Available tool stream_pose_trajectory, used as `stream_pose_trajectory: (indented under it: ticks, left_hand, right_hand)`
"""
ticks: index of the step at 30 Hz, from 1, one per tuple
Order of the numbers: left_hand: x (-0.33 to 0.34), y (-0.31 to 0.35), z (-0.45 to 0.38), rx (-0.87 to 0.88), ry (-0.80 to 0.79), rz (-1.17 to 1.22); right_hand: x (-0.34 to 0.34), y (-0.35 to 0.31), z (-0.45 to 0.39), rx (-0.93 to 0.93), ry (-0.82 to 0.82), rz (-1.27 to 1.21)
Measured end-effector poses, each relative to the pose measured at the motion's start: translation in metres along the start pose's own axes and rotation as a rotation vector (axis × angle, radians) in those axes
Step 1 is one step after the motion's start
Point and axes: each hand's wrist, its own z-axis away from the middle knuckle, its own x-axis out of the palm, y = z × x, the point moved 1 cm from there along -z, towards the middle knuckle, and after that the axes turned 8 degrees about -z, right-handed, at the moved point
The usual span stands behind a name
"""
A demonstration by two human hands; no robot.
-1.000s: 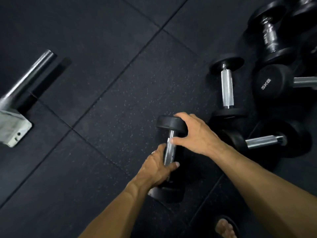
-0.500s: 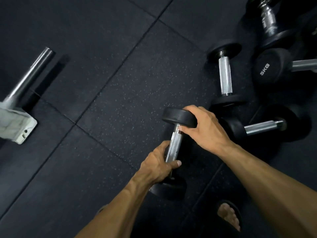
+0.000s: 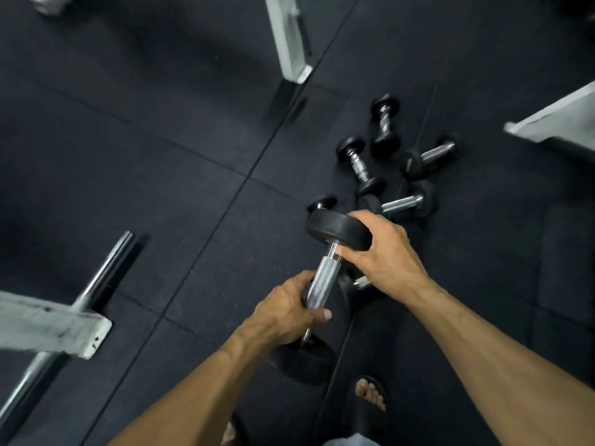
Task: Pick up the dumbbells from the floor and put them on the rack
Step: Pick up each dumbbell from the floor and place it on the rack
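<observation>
We hold the dumbbell (image 3: 323,282) above the floor (image 3: 161,188), left hand (image 3: 286,312) wrapped round its handle, right hand (image 3: 383,249) clasping the far head, its long axis tilted away toward the dumbbell pile (image 3: 391,169).

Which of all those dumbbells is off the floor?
The dumbbell gripped by the left hand and right hand; the others lie on the mat.

We're in a gym: black rubber floor tiles (image 3: 167,194), loose dumbbells (image 3: 362,167) scattered, white steel equipment frames (image 3: 289,37) around.
</observation>
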Motion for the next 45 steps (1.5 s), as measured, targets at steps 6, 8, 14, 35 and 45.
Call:
stream_pose_trajectory:
  ticks: [6,8,14,35,45]
  left_hand:
    - [-0.067,0.126,0.082,0.195,0.041,-0.168]
    - [-0.081,0.166,0.11,0.257,0.055,-0.226]
    - [-0.09,0.281,0.184,0.45,0.026,-0.298]
    - [0.259,0.586,0.247,0.794,-0.423,-0.477]
    - [0.403,0.687,0.234,0.874,-0.577,-0.751]
  right_hand:
    - [-0.124,-0.104,0.053,-0.072,0.207,-0.042]
    - [-0.163,-0.135,0.077,-0.088,0.275,-0.041]
    - [-0.274,-0.197,0.158,-0.089,0.46,-0.046]
    - [-0.582,-0.015,0.461,0.294,0.819,0.07]
    - [-0.651,0.088,0.557,0.551,0.972,0.007]
